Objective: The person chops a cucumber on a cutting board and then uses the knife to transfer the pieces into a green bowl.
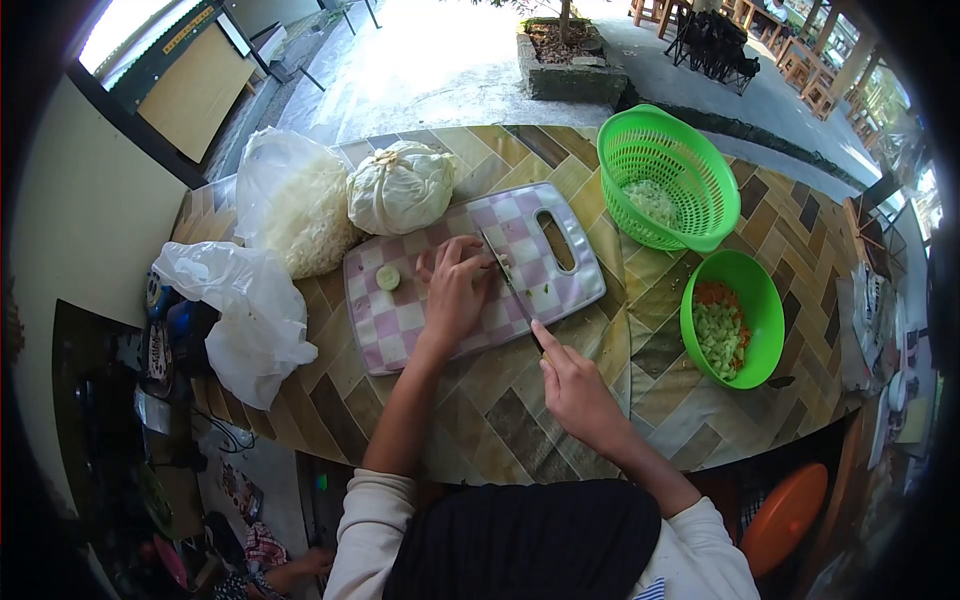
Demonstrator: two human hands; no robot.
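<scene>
My right hand is closed round the handle of a knife, whose blade points away from me across the checkered cutting board. Just left of the blade, my left hand rests on the board with its fingers curled down; whatever is under the fingertips is hidden. Small pale-green bits lie along the blade. A short round piece of pale-green vegetable sits on the board to the left of my left hand.
A whole cabbage and a plastic bag of pale shreds stand behind the board. Left is a crumpled white bag. On the right are a green colander and a green bowl with diced vegetables. Another person's arm shows lower left.
</scene>
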